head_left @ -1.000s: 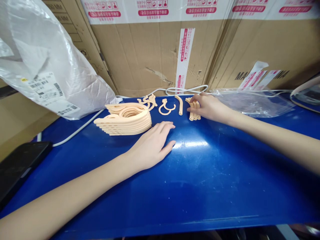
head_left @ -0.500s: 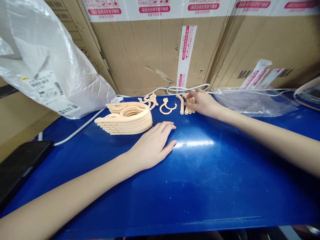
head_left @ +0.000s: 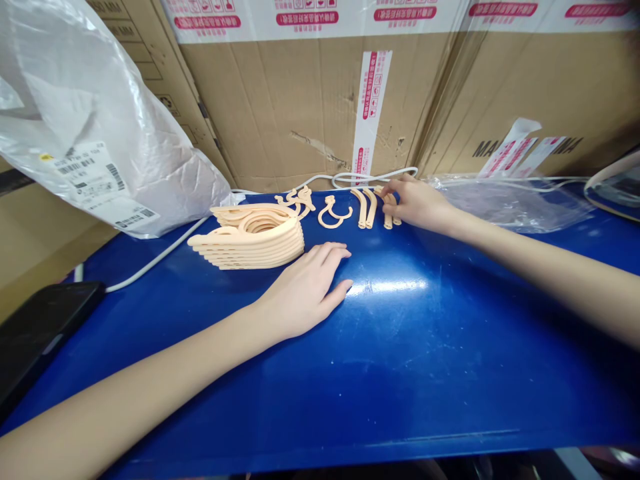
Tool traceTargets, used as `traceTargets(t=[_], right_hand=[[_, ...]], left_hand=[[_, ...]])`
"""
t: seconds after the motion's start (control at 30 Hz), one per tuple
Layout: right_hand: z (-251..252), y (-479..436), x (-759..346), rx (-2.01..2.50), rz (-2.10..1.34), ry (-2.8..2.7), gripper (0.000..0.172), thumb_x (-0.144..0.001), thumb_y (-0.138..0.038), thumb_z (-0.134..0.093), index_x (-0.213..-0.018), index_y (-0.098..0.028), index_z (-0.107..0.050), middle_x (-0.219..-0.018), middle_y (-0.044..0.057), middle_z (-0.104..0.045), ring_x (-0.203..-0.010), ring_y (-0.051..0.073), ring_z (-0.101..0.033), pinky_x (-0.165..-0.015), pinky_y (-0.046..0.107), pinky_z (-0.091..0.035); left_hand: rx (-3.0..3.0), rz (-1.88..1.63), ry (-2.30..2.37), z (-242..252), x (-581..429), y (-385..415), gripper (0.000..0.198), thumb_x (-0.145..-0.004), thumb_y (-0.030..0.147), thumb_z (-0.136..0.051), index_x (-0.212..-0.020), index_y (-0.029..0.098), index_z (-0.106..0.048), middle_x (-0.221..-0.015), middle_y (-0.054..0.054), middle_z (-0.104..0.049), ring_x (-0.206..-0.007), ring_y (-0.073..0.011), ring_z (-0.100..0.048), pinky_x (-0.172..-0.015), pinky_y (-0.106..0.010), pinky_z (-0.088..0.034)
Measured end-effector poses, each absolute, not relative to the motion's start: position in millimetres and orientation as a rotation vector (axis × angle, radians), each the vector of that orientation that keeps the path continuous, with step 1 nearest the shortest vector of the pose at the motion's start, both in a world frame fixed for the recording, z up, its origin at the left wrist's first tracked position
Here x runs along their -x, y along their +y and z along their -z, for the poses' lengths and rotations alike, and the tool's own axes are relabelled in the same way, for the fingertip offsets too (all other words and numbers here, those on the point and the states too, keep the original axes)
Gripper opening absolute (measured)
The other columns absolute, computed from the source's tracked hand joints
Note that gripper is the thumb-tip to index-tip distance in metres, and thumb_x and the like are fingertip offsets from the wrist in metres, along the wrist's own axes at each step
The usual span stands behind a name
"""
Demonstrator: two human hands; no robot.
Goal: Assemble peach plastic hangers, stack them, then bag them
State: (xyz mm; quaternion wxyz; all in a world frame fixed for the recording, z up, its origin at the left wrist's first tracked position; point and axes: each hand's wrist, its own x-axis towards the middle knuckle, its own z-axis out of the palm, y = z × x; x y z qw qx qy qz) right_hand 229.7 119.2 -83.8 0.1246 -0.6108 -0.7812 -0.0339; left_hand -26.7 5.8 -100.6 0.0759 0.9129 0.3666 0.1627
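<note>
My left hand [head_left: 307, 290] lies palm down on the blue table [head_left: 400, 373], fingers extended and nothing held. Just beyond it sits a neat stack of peach plastic hanger parts [head_left: 250, 243]. Toward the back, my right hand [head_left: 413, 200] bends its fingers over a few short curved hanger pieces [head_left: 387, 219], partly covering them. Two more curved pieces [head_left: 367, 210] lie side by side to their left, a small gap away. Between these and the stack are a single hanger hook [head_left: 333, 215] and a small heap of hooks [head_left: 299, 200].
Cardboard boxes [head_left: 300, 107] stand along the back edge. A stuffed silver-white plastic bag [head_left: 115, 133] leans at the left, above a black phone-like device [head_left: 50, 333]. A white cable [head_left: 160, 257] runs behind the parts. Clear plastic film [head_left: 510, 203] lies at back right.
My right hand has shifted slightly right, taking some curved pieces with it. A gap now separates them from the two left ones. My left hand stays put.
</note>
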Motion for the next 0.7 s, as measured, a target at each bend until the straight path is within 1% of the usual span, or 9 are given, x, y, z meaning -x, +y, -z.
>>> traceTargets(t=[0.13, 0.17, 0.23, 0.27, 0.37, 0.47, 0.53, 0.63, 0.7], right_hand=[[74, 108, -241, 1.855, 0.078, -2.344, 0.040, -0.082, -0.030, -0.057, -0.118, -0.012, -0.059, -0.114, 0.020, -0.060, -0.091, 0.027, -0.061, -0.076, 0.037, -0.046], [72, 102, -244, 1.861, 0.058, -2.381, 0.040, -0.083, -0.030, -0.056, -0.119, -0.013, -0.057, -0.111, 0.019, -0.062, -0.089, 0.025, -0.061, -0.075, 0.036, -0.045], [66, 88, -252, 1.911, 0.009, -2.446, 0.033, -0.080, -0.028, -0.060, -0.110, -0.015, -0.058, -0.089, 0.012, -0.066, -0.075, 0.022, -0.061, -0.065, 0.033, -0.042], [63, 80, -255, 1.939, -0.016, -2.479, 0.029, -0.078, -0.027, -0.061, -0.105, -0.017, -0.058, -0.079, 0.008, -0.065, -0.067, 0.021, -0.059, -0.059, 0.032, -0.040], [55, 52, -257, 1.962, -0.107, -2.579, 0.025, -0.075, -0.027, -0.064, -0.098, -0.021, -0.056, -0.067, 0.003, -0.063, -0.054, 0.018, -0.055, -0.051, 0.030, -0.036], [50, 22, -248, 1.809, -0.351, -2.743, 0.025, -0.076, -0.024, -0.063, -0.099, -0.024, -0.054, -0.072, 0.000, -0.065, -0.056, 0.016, -0.059, -0.051, 0.027, -0.039], [49, 5, -238, 1.437, -0.520, -2.802, 0.026, -0.080, -0.021, -0.060, -0.104, -0.026, -0.052, -0.082, -0.002, -0.067, -0.062, 0.013, -0.061, -0.056, 0.025, -0.043], [54, -12, -223, 1.155, -0.601, -2.742, 0.019, -0.084, -0.021, -0.059, -0.101, -0.024, -0.053, -0.092, 0.000, -0.066, -0.072, 0.013, -0.063, -0.063, 0.024, -0.045], [61, -15, -217, 1.089, -0.554, -2.671, 0.012, -0.085, -0.020, -0.057, -0.097, -0.022, -0.055, -0.094, 0.001, -0.065, -0.077, 0.013, -0.062, -0.066, 0.024, -0.045]], left_hand=[[-2.740, -0.498, 1.086, 102, 27, 5, 0.034, -0.098, 0.032, -0.046, -0.126, 0.012, -0.049, -0.138, -0.014, -0.052, -0.128, -0.0256, -0.050, -0.110, -0.044, -0.042], [-2.741, -0.505, 1.080, 102, 27, 4, 0.035, -0.098, 0.031, -0.047, -0.127, 0.011, -0.049, -0.138, -0.014, -0.052, -0.128, -0.0254, -0.050, -0.110, -0.044, -0.042], [-2.745, -0.524, 1.066, 103, 28, 5, 0.035, -0.098, 0.030, -0.047, -0.127, 0.010, -0.049, -0.138, -0.015, -0.052, -0.127, -0.0253, -0.050, -0.109, -0.043, -0.042], [-2.748, -0.535, 1.058, 103, 28, 5, 0.035, -0.098, 0.030, -0.048, -0.127, 0.010, -0.049, -0.138, -0.015, -0.052, -0.127, -0.0253, -0.050, -0.109, -0.043, -0.042], [-2.750, -0.565, 1.021, 102, 29, 6, 0.038, -0.098, 0.031, -0.049, -0.129, 0.010, -0.048, -0.139, -0.015, -0.051, -0.127, -0.0248, -0.049, -0.109, -0.041, -0.041], [-2.739, -0.589, 0.963, 100, 29, 6, 0.042, -0.097, 0.036, -0.051, -0.131, 0.011, -0.046, -0.140, -0.013, -0.049, -0.128, -0.0238, -0.048, -0.110, -0.040, -0.040], [-2.731, -0.604, 0.915, 98, 28, 6, 0.045, -0.095, 0.040, -0.054, -0.130, 0.012, -0.046, -0.137, -0.012, -0.051, -0.124, -0.0234, -0.049, -0.106, -0.039, -0.042], [-2.761, -0.596, 0.854, 95, 26, 4, 0.045, -0.091, 0.046, -0.059, -0.121, 0.013, -0.052, -0.117, -0.009, -0.060, -0.105, -0.0230, -0.055, -0.092, -0.038, -0.047], [-2.816, -0.552, 0.811, 94, 25, 3, 0.035, -0.091, 0.045, -0.058, -0.109, 0.015, -0.057, -0.103, -0.006, -0.061, -0.092, -0.0216, -0.055, -0.082, -0.036, -0.047]])
